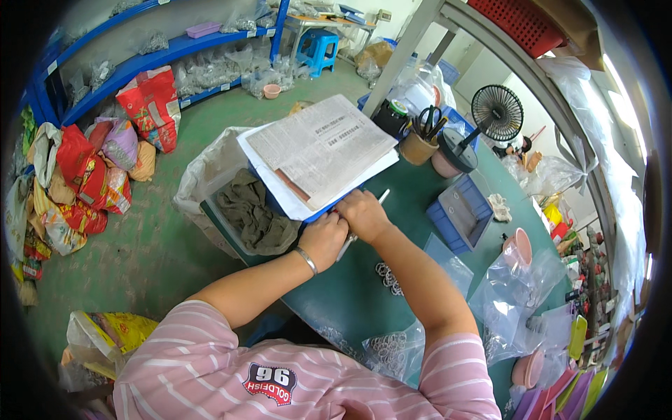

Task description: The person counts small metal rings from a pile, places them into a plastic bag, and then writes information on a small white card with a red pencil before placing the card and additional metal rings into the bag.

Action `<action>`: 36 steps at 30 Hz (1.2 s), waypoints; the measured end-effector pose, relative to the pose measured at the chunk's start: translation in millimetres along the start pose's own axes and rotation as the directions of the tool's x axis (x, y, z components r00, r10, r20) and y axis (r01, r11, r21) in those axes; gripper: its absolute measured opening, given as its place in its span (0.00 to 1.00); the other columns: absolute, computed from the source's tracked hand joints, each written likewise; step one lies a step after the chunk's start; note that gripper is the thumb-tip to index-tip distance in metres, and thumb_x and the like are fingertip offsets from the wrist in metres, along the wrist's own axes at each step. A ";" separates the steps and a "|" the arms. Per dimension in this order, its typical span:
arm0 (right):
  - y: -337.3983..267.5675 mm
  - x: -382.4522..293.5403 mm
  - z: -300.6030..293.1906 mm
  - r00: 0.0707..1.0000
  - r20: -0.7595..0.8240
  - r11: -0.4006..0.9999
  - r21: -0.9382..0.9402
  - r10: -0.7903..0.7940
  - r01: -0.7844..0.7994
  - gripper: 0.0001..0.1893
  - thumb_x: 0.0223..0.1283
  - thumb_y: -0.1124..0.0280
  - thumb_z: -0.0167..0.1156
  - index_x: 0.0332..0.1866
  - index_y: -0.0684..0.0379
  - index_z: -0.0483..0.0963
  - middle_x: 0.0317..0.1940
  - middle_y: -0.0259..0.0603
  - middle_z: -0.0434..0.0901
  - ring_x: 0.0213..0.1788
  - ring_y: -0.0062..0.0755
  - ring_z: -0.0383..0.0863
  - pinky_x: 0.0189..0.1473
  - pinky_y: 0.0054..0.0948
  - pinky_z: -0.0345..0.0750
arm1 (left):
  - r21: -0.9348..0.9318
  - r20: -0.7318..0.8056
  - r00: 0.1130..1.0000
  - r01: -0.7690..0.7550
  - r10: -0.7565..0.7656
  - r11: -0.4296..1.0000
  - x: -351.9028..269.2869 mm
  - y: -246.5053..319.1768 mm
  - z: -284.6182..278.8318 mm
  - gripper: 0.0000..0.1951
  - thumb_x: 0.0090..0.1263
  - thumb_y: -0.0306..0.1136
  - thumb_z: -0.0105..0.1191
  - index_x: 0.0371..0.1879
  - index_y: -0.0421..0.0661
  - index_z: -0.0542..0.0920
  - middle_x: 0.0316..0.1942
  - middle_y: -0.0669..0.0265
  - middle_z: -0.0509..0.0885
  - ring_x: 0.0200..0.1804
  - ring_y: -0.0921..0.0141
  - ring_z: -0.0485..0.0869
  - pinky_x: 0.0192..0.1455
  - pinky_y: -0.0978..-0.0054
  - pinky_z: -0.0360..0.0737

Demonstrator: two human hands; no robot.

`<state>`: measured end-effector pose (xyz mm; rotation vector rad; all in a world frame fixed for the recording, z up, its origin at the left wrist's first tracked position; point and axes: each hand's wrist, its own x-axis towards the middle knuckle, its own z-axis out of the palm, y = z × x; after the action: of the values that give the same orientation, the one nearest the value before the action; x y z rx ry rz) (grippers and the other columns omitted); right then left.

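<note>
Both of my hands are close together at the near edge of a stack of papers topped by a newspaper sheet (325, 147). My left hand (324, 236), with a metal bracelet at its wrist, has curled fingers near something small and red. My right hand (363, 212) is beside it, fingers bent over the stack's blue edge. What either hand grips is hidden by the fingers. A silver and white tool (385, 196) lies partly beneath my hands on the green table (367, 310). Metal rings (388, 278) lie near my right forearm.
A clear bin (247, 247) with dark cloth (252, 210) stands left of the papers. A blue basket (462, 215), a small fan (496, 113), a tool cup (418, 147), a pink cup (518, 245) and plastic bags (509, 310) are at the right. Filled bags (94, 173) lie on the floor.
</note>
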<state>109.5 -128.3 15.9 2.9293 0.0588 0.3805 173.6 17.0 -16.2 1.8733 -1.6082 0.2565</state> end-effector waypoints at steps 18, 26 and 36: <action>18.3 -131.1 -104.2 0.811 -0.244 0.830 0.343 0.532 -0.441 0.11 0.50 0.82 0.60 0.41 0.62 0.74 0.32 0.43 0.74 0.34 0.42 0.78 0.34 0.32 0.76 | -0.236 -0.298 0.954 -0.052 -0.021 0.970 -0.1 4.7 -11.9 0.09 0.58 0.16 0.53 0.37 0.39 0.77 0.32 0.54 0.78 0.36 0.53 0.79 0.39 0.62 0.78; -71.5 -226.9 -161.7 0.154 -0.015 0.053 0.968 0.988 -0.244 0.10 0.67 0.71 0.54 0.48 0.64 0.69 0.34 0.46 0.82 0.29 0.25 0.79 0.32 0.22 0.77 | -0.400 -0.454 0.828 -0.519 0.329 0.756 9.1 88.4 -41.0 0.13 0.53 0.15 0.59 0.38 0.39 0.82 0.35 0.59 0.82 0.35 0.62 0.82 0.36 0.70 0.81; -176.8 -338.5 -163.7 -0.090 -0.045 0.020 0.965 0.995 -0.261 0.14 0.54 0.87 0.60 0.45 0.64 0.69 0.35 0.42 0.80 0.38 0.23 0.79 0.45 0.22 0.76 | -0.744 -0.376 0.499 -0.665 0.781 0.067 -33.8 230.7 4.1 0.14 0.48 0.25 0.55 0.35 0.35 0.80 0.37 0.58 0.80 0.36 0.63 0.82 0.35 0.71 0.78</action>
<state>-262.3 53.3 53.3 2.3397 -2.0593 2.5356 -51.8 33.2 41.5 0.1690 -2.1104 -0.2427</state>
